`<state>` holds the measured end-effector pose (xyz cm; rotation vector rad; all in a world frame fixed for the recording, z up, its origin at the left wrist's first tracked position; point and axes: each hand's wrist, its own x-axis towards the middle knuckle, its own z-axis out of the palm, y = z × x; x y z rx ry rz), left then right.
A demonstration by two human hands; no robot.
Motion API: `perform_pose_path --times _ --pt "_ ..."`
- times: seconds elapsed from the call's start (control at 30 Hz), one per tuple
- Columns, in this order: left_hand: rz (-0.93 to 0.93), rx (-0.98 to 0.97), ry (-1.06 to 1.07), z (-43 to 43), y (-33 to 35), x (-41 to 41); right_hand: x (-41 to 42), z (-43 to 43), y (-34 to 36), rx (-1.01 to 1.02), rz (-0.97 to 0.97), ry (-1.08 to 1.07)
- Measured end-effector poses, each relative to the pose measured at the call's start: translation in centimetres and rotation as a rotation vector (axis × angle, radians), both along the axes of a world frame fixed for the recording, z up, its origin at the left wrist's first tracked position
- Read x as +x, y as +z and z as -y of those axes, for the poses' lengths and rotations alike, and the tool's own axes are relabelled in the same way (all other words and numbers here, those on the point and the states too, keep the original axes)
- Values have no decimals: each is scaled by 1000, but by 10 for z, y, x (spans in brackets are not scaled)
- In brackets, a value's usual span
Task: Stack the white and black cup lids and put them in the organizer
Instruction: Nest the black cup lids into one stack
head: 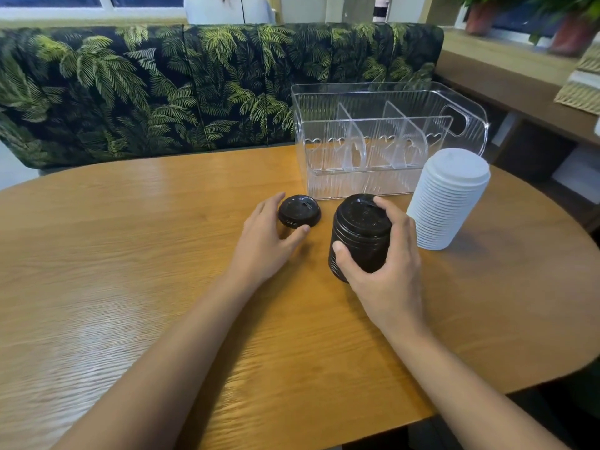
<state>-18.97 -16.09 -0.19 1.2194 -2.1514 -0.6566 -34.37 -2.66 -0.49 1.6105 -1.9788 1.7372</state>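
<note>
A stack of black cup lids (358, 233) stands on the wooden table (130, 254), and my right hand (386, 264) grips it from the right, thumb low on its front and fingers over its top edge. A single black lid (298, 211) lies to the left of the stack. My left hand (264, 241) reaches round that lid with spread fingers, thumb at its near edge, fingers at its left side. A tall stack of white lids (446, 199) stands to the right. Behind them sits the clear plastic organizer (373, 141), its divided compartments holding nothing.
A bench with palm-leaf upholstery (194, 86) runs along the table's far edge. A wooden ledge (519, 82) with potted plants is at the right. A person's torso shows behind the bench at the top.
</note>
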Motion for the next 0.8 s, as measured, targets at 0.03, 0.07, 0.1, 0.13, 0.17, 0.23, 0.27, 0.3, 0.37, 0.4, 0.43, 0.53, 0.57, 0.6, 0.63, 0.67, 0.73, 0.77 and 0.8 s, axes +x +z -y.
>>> perform_pose_path --times 0.03,0.07,0.1,0.13,0.17,0.23,0.27,0.3,0.37,0.4,0.43,0.53,0.57,0.6,0.63,0.67,0.73,0.77,0.8 --pt "13 10 3 6 1 -4 0 0 0 4 0 1" --pt "26 25 2 11 1 -7 0 0 0 8 1 2" --pt "40 41 -4 17 0 -10 0 1 0 13 4 4" --pt "56 53 -8 21 -2 -13 0 0 0 15 7 6" --pt "67 56 -10 24 -3 -15 0 0 1 14 8 6" --pt "64 46 -5 28 -5 -19 0 0 1 11 4 7" --pt "49 37 1 30 -6 -19 0 0 1 13 2 9" --pt "31 27 6 30 -7 -19 0 0 0 15 2 12" --pt "-18 12 16 30 -9 -17 -1 1 0 13 0 15" --pt "-43 4 20 29 -11 -15 -1 1 0 13 -1 17" --pt "-67 -10 26 27 -12 -13 -1 1 0 13 -4 22" --pt "-159 -57 48 16 -14 -8 -1 1 1 -7 -12 39" --pt "-201 -64 53 11 -13 -7 -1 1 1 -17 -17 38" --pt "-241 -66 59 6 -11 -5 -1 1 1 -28 -23 35" --pt "-284 -68 64 1 -8 -4 -1 2 1 -38 -25 33" --pt "-338 -65 67 -4 -4 -3 -1 2 1 -46 -24 33" --pt "-465 -56 59 -15 5 -1 -2 3 1 -52 -20 38" --pt "-516 -56 44 -22 10 -1 -2 2 1 -47 -20 43" --pt "-550 -59 23 -28 14 -2 -2 2 1 -40 -22 48"
